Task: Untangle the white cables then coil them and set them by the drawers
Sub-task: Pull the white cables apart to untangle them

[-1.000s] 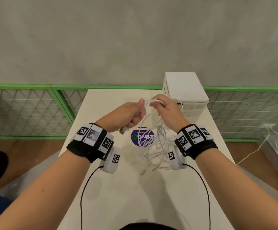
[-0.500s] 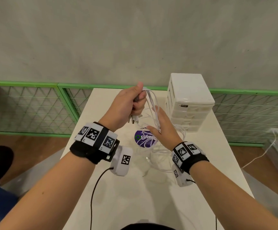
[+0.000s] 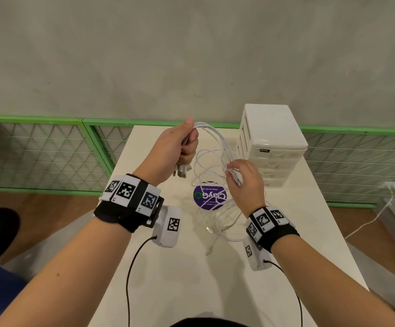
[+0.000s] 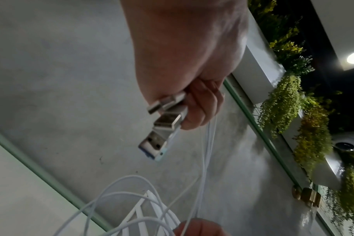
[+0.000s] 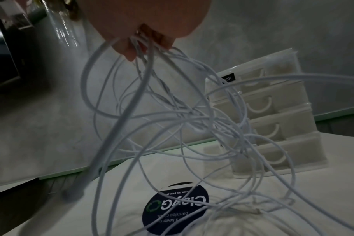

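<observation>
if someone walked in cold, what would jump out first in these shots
The tangle of white cables held up over the middle of the white table: the left hand grips a bunch with USB plugs sticking out below its fingers, while the right hand pinches the strands lower down. Next, the white drawers at the table's far right, and the purple round sticker beneath the dangling loops.

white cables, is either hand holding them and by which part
Left hand grips the white cables just behind their USB plugs; right hand pinches the strands farther along.

Arms: bare, no sleeves.
Left wristband [image 3: 125, 208]: black, white square-code tags.
Right wristband [image 3: 273, 226]: same.
Wrist cameras [image 3: 168, 226]: white housings, coded tags, black cables [image 3: 130, 274].
</observation>
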{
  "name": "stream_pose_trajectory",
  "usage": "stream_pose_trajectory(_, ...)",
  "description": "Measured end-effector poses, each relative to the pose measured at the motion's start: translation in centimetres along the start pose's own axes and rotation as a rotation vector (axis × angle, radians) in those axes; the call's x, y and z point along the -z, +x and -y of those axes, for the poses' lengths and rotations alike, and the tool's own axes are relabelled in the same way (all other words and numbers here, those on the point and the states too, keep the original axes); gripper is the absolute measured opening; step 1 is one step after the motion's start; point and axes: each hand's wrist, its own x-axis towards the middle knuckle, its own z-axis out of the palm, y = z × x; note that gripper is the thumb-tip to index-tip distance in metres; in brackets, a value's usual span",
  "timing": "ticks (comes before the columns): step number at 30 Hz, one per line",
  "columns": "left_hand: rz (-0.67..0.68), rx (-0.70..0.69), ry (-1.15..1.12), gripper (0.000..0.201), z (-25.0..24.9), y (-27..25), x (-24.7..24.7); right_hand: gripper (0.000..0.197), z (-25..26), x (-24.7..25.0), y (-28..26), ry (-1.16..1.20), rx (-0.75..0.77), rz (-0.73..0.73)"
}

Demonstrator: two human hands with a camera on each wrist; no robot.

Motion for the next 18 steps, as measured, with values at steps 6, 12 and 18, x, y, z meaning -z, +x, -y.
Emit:
stream_pose_trajectory(6,0.010,-0.039,0.010,0.043,0.2,-0.6,-0.5,0.023,-0.3,-0.6,0.4,-0.343,0.095,0.069)
stream_pose_trajectory(12,-0.141,-0.060,-0.114,0.045,0.4,-0.2,0.3,0.029,0.3,-0.5,0.7,-0.462,0.081,0.345)
stream_pose_trajectory(18,-0.113,-0.056,0.253,0.044,0.9,-0.5,0.6,0.027,0.8,-1.0,1.7,-0.391,-0.135,0.549)
